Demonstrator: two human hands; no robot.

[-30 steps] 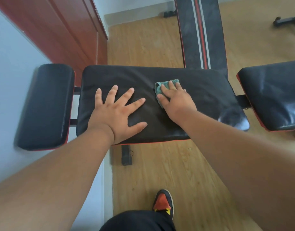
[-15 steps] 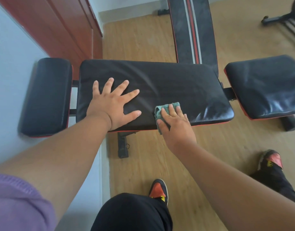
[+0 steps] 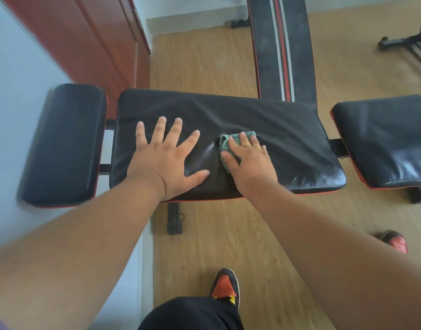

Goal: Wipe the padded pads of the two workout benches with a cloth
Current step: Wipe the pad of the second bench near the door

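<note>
A long black padded pad (image 3: 288, 139) with red trim lies across the middle of the view. My left hand (image 3: 166, 160) lies flat on its left half, fingers spread. My right hand (image 3: 249, 163) presses a small green cloth (image 3: 225, 144) flat onto the pad's middle, fingers straight over it. A shorter black pad (image 3: 64, 144) sits at the left end and another black pad (image 3: 385, 141) at the right end. A second bench pad (image 3: 283, 48), black with red and white stripes, runs away behind.
A red-brown cabinet (image 3: 85, 44) and a pale wall (image 3: 14, 79) stand at the left. A black bench foot (image 3: 174, 219) rests on the wooden floor below the pad. My orange-and-black shoes (image 3: 225, 285) stand near the bottom. Black equipment legs (image 3: 404, 42) show at the upper right.
My right hand has slid the cloth from the pad's near edge back up to its middle. My left hand stays flat on the pad.
</note>
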